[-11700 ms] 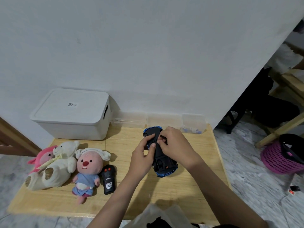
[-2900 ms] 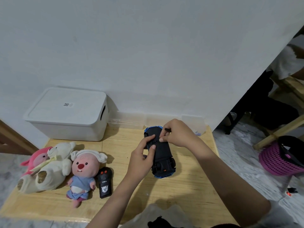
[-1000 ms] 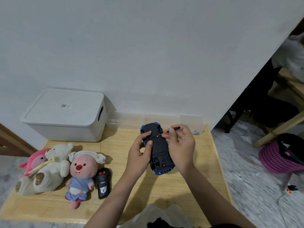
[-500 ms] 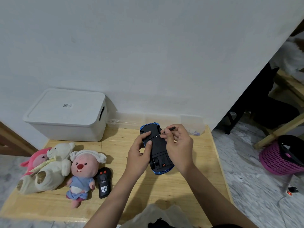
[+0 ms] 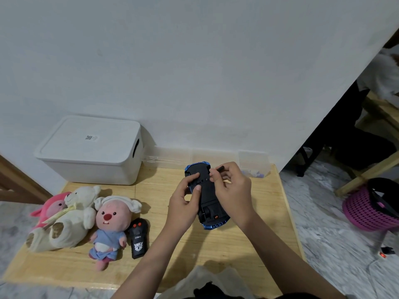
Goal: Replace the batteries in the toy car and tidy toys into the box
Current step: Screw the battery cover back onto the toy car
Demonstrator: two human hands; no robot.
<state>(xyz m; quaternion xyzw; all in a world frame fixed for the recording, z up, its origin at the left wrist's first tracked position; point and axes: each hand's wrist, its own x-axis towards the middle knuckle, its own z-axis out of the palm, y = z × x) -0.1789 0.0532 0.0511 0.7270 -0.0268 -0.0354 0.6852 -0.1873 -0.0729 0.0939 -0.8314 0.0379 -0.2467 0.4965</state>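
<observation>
Holding the car upside down over the table, black underside facing up, blue body edge showing at both ends. Left hand grips the car's left side, thumb and a fingertip pressed on the underside near the front half, fingers curled closed around the body. Right hand on the car's right side, fingers pinched together on a small black tool, looks like a screwdriver handle; the tip is too small to tell, it points toward the underside near the front. Car sits roughly mid-table, toward the back, lengthwise away from the person. White box stands at the back left against the wall, lid on. Three plush toys lie front left: pink plush and cream bear touching each other, beaver plush just beside them. Black remote lies flat just right of the beaver plush, well apart from the car. Clear organizer runs along the wall behind the car. Purple basket on the floor at right.
</observation>
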